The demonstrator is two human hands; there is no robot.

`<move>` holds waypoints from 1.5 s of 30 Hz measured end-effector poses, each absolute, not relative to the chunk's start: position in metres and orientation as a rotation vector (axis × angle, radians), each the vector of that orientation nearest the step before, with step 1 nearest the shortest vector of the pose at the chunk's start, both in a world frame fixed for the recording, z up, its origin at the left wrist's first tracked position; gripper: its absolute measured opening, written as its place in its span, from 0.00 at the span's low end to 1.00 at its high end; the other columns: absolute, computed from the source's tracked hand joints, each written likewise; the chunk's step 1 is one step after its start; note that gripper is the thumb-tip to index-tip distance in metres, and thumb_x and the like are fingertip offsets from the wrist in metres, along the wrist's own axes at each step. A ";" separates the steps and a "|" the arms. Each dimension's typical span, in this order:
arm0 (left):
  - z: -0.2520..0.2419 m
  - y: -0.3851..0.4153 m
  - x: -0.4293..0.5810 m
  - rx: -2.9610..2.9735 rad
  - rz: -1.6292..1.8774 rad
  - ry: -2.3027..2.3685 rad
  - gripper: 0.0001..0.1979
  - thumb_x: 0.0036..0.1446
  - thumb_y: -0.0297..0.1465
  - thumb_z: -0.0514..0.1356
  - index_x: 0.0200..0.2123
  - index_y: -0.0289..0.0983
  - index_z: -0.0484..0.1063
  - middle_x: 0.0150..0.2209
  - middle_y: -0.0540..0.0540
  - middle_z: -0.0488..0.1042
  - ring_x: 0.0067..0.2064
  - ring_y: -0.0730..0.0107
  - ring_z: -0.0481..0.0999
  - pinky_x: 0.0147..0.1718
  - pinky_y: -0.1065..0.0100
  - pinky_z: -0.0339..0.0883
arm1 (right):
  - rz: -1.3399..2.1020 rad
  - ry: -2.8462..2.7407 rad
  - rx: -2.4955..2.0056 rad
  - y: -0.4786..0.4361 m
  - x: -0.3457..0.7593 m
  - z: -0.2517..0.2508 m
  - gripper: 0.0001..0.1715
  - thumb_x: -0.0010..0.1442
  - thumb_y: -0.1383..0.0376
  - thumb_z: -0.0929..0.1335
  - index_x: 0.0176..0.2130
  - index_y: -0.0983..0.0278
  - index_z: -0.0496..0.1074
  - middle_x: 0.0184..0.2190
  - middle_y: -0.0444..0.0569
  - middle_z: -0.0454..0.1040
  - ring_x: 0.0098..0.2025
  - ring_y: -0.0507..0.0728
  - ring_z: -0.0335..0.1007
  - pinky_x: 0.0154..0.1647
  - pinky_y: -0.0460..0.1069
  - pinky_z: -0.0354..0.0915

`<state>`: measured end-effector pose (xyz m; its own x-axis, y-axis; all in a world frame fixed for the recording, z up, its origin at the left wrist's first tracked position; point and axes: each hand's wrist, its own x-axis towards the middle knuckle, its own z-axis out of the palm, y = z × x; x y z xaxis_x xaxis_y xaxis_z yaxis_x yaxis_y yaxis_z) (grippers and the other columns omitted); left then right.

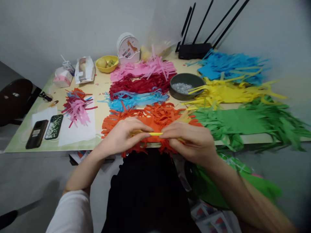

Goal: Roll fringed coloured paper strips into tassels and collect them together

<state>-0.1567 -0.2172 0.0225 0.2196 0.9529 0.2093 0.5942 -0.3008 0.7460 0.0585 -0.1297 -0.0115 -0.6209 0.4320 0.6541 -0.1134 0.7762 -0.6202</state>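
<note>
Between my two hands a narrow yellow strip (155,134) is stretched level, its ends hidden in my fingers. My left hand (127,134) pinches one end with thumb and fingertips. The other end is pinched in my right hand (190,139). Both hands are above a pile of orange fringed strips (153,118) at the table's front edge. Behind that pile lie light blue fringe (136,99), dark red fringe (138,83) and pink fringe (145,67). To the right are green fringe (238,121), yellow fringe (230,92) and blue fringe (233,68).
A dark round bowl (176,94) holding clear bits stands mid-table. Behind it is a black router (194,51) with tall antennas. At left lie two phones (36,134), white paper (73,136) with mixed strips (79,110), and a yellow fruit bowl (107,68). A stool (14,100) stands beyond the table.
</note>
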 end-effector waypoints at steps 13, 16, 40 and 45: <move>-0.004 -0.212 -0.161 2.621 0.954 1.476 0.09 0.64 0.31 0.60 0.43 0.48 0.79 0.41 0.49 0.83 0.47 0.63 0.79 0.63 0.44 0.56 | 1.946 -2.090 -0.485 -0.108 0.050 -0.009 0.17 0.61 0.52 0.70 0.38 0.64 0.78 0.32 0.50 0.83 0.33 0.56 0.81 0.33 0.47 0.74; -0.015 -0.213 -0.165 2.643 1.046 1.550 0.10 0.63 0.31 0.61 0.45 0.49 0.79 0.41 0.49 0.84 0.47 0.61 0.79 0.61 0.44 0.57 | 2.119 -1.828 -0.514 -0.119 0.039 -0.017 0.19 0.57 0.51 0.73 0.33 0.65 0.77 0.25 0.47 0.81 0.26 0.52 0.77 0.28 0.45 0.71; -0.029 -0.215 -0.121 1.079 2.219 1.531 0.07 0.64 0.33 0.61 0.38 0.46 0.81 0.28 0.53 0.78 0.38 0.69 0.78 0.55 0.57 0.70 | 0.635 -2.254 -0.790 0.006 0.036 -0.013 0.14 0.68 0.62 0.65 0.37 0.63 0.79 0.38 0.49 0.83 0.41 0.54 0.79 0.44 0.47 0.70; -0.027 -0.224 -0.109 1.218 1.867 1.206 0.06 0.62 0.34 0.63 0.40 0.46 0.82 0.24 0.52 0.75 0.31 0.70 0.74 0.48 0.59 0.71 | 0.578 -2.525 -1.179 0.115 0.038 -0.035 0.21 0.67 0.58 0.67 0.27 0.68 0.76 0.28 0.48 0.80 0.34 0.51 0.77 0.40 0.44 0.67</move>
<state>-0.1095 -0.2241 -0.0265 -0.4006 0.8368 0.3731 -0.0036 -0.4087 0.9127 0.0385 0.1153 -0.0351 -0.6210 0.7782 0.0936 0.6599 0.5835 -0.4733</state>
